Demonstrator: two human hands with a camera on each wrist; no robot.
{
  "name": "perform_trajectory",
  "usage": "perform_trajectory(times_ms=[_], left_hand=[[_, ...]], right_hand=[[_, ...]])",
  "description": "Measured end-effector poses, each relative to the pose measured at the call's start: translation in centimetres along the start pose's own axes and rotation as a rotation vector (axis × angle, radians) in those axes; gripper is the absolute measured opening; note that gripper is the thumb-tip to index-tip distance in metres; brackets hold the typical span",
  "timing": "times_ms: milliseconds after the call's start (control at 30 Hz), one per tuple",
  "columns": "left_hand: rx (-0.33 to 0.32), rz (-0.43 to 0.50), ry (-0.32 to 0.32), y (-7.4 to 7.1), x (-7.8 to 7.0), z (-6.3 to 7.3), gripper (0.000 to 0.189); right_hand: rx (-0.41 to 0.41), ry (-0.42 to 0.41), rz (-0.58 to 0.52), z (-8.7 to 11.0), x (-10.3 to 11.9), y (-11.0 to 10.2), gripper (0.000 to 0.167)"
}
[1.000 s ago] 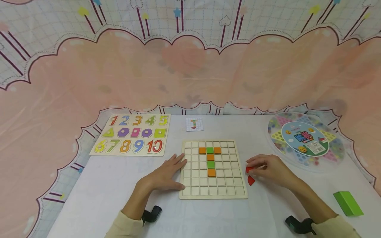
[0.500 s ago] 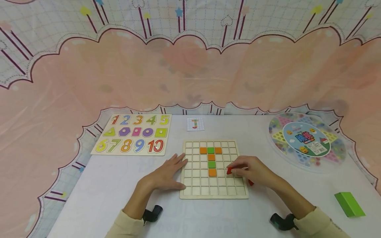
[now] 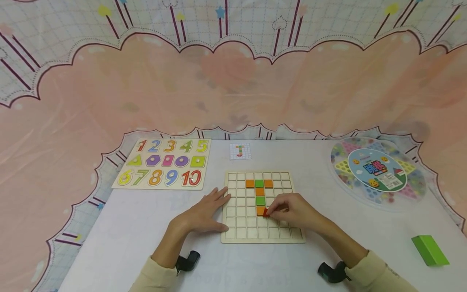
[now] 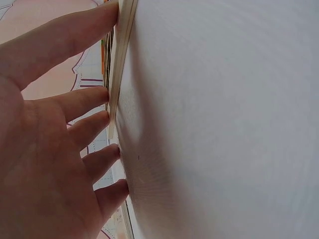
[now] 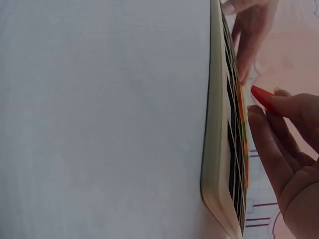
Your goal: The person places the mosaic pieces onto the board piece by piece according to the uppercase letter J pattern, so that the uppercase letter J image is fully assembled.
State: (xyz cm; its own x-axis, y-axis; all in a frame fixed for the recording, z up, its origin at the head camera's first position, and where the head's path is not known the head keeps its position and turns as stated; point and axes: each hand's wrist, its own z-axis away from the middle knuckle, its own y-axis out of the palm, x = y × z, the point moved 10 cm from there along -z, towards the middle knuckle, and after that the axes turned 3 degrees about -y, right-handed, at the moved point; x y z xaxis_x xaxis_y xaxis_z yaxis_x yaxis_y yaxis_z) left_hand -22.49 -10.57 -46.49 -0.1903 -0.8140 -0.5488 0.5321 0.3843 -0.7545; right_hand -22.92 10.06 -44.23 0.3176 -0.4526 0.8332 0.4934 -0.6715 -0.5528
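A wooden grid board [image 3: 262,241] lies on the white table. Orange and green square tiles fill a T-shaped set of its cells, the lowest an orange tile [image 3: 260,211]. My left hand [image 3: 200,213] is spread at the board's left edge, thumb and fingertips touching the rim. Over the board, my right hand [image 3: 297,211] pinches a small red tile [image 5: 262,97] between thumb and fingers. In the head view that tile overlaps the lower right of the lowest orange tile. The second red piece, seen earlier at the board's right, is hidden behind the right arm.
A small card [image 3: 240,151] with a coloured J pattern lies behind the board. At the back left is a number-and-shape puzzle board [image 3: 120,186]. A round clear case [image 3: 377,170] sits at the back right, and a green block [image 3: 430,250] at the far right.
My right hand has carried the red tile left from beside the board to the lowest orange tile. The left hand has stayed at the board's edge.
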Motion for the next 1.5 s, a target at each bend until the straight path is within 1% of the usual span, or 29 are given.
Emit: perform_trajectory(times_ms=[100,233,500,600,833,967,1300,1500], left_hand=[[0.001,0.000,0.001,0.0,-0.1,0.0,0.091],[0.001,-0.002,0.001,0.0,-0.1,-0.1,0.091],[0.004,-0.008,-0.006,0.0,0.0,-0.1,0.090],[0.005,-0.008,-0.004,0.1,0.0,-0.1,0.091],[0.007,-0.011,-0.003,0.1,-0.2,-0.1,0.090],[0.005,-0.013,-0.003,0.0,-0.2,0.0,0.090],[0.006,-0.011,0.003,-0.1,-0.3,-0.2,0.090],[0.011,-0.007,-0.022,-0.1,-0.2,-0.1,0.090]], right_hand=[[0.030,0.019,-0.033,-0.2,0.0,0.6,0.011],[0.050,0.040,-0.030,-0.4,-0.1,1.3,0.011],[0.037,0.041,0.086,-0.9,0.0,1.9,0.012],[0.028,0.038,0.100,-1.0,0.0,2.2,0.012],[0.019,0.001,0.147,-1.3,0.3,2.4,0.013],[0.003,0.010,0.171,-1.4,0.2,2.3,0.012],[0.008,0.029,0.173,-1.5,0.1,1.9,0.011],[0.033,0.032,0.155,-1.5,-0.2,2.2,0.010]])
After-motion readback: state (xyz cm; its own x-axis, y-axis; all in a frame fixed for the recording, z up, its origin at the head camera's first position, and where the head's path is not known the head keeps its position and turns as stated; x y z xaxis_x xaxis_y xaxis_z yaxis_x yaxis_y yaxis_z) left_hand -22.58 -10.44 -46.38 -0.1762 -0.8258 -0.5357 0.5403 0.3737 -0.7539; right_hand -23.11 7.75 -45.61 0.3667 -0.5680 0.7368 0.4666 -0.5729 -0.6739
